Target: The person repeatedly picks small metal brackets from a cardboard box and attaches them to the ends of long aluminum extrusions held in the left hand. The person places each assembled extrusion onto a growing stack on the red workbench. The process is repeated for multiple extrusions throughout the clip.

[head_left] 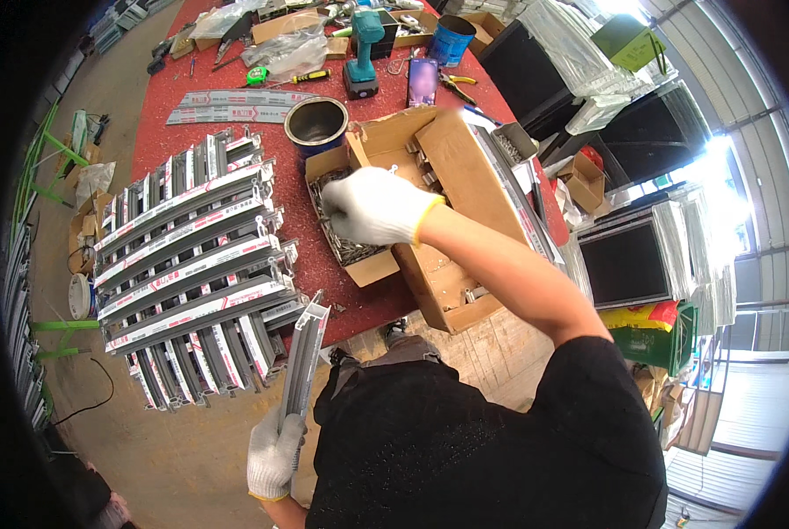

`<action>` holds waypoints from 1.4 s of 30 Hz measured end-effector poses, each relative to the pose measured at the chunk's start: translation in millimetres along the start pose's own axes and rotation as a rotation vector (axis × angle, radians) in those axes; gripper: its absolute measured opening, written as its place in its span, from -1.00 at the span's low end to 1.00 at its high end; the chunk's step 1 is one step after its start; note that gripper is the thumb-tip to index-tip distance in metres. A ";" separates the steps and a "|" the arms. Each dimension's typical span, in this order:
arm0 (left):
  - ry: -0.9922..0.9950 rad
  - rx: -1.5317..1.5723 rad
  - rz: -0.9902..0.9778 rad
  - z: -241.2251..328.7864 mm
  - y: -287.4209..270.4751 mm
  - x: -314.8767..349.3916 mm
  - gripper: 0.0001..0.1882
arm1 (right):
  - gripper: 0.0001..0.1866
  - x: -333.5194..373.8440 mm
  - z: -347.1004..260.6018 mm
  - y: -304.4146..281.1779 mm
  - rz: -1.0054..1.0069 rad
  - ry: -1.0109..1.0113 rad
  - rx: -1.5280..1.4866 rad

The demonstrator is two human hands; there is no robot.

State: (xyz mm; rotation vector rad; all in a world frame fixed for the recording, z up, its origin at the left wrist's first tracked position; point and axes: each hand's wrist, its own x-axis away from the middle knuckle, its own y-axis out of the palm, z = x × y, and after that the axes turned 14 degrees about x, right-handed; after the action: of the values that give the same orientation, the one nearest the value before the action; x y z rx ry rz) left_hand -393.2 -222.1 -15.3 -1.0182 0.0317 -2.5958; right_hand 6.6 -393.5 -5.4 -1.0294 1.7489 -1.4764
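My left hand (274, 457), in a white knitted glove, is closed round a grey metal profile (302, 366). The piece stands up from the hand at a slant, its hollow cut end beside the table's near edge. My right hand (372, 208), gloved too, is over a small cardboard box (381, 267) full of small metal screws (352, 252). Its fingers curl together down at the screws, and whatever is in them is hidden. Touching that box on the right is a larger open carton (487, 198) with a few metal brackets inside.
Stacked crosswise profiles (192, 273) cover the left of the red table (315, 216). Behind the boxes are a dark metal can (316, 123), a teal cordless drill (364, 53), a phone (422, 84), pliers (458, 86) and a blue tin (452, 40). Wrapped panels (624, 256) stand at right.
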 end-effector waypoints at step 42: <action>0.025 -0.061 -0.091 11.7 17.6 -15.8 -0.50 | -0.79 182.1 59.6 113.4 -0.429 0.403 0.551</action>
State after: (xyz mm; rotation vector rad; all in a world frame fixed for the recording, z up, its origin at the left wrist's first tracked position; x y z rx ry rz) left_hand -369.2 -232.1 -19.6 -1.0308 0.0733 -2.7049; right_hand -53.7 -572.6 -123.3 -0.8761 1.2660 -2.4020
